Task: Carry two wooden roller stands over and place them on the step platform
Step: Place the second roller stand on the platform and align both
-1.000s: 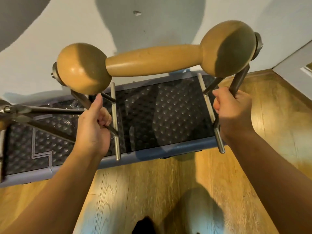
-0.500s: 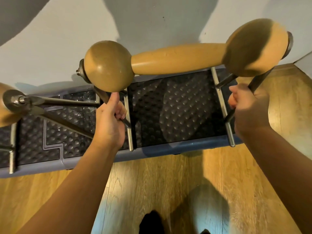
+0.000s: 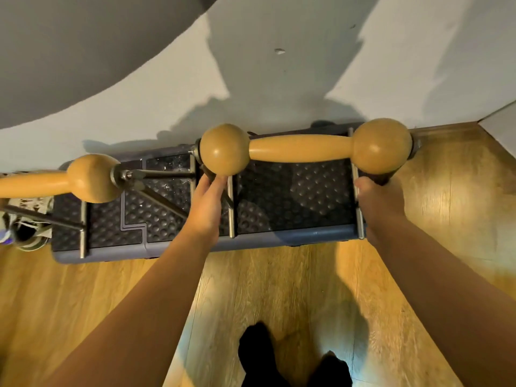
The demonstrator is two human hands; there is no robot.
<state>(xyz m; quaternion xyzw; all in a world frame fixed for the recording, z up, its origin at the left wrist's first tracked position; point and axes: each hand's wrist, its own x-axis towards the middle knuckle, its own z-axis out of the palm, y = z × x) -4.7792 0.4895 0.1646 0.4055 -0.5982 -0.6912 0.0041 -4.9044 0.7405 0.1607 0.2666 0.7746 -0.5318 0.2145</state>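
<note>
Count: two wooden roller stands (image 3: 304,148) (image 3: 83,178), one step platform (image 3: 293,238), two hands (image 3: 208,208) (image 3: 381,208), two dark-socked feet (image 3: 257,350).

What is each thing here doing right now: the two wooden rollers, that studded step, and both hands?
Right roller stand: on the step platform, both hands on its metal legs.
Left roller stand: standing on the platform, nobody touching it, partly out of frame.
Step platform: flat on the floor against the wall.
Left hand: closed on the stand's left leg.
Right hand: closed on its right leg.
</note>
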